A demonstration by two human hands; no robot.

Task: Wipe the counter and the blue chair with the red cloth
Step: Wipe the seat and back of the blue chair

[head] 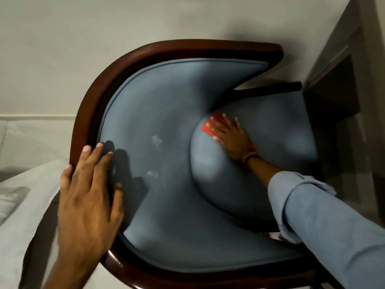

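Observation:
I look straight down into the blue chair, a curved padded backrest in a dark wooden frame around a rounded seat cushion. My right hand lies flat on the far edge of the seat, pressing the red cloth against the seam where seat meets backrest; only a small red corner shows beyond the fingers. My left hand rests spread on the chair's left rim, thumb over the wood, fingers on the blue padding, holding nothing. The counter is out of view.
A pale wall stands behind the chair. White bedding lies at the lower left beside the frame. At the right is a dark recess and a grey cabinet edge. A few pale scuff marks show on the backrest.

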